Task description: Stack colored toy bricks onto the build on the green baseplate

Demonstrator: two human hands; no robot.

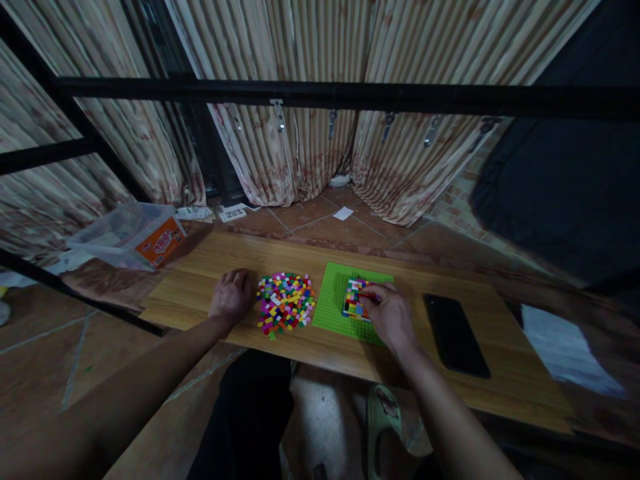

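My right hand (393, 313) is over a block of small multicoloured toy bricks (353, 308), its thumb and fingertips pinched at the block's top. A small reddish brick seems to be between the fingertips, partly hidden by them. The block sits on a green studded baseplate (327, 303), and my hand covers its right side. To the left of the plate lies a loose pile of small bricks (286, 301) in many colours. Beside that pile my left hand (233, 295) rests on the wooden table (195, 267), fingers curled in, with nothing visible in it.
A black phone-like slab (456, 335) lies on the table's right part. Behind the left end stands a clear plastic box (125, 230) with an orange label. A dark metal bar (320, 92) crosses above, before striped curtains (310, 147). White paper (565, 347) lies at far right.
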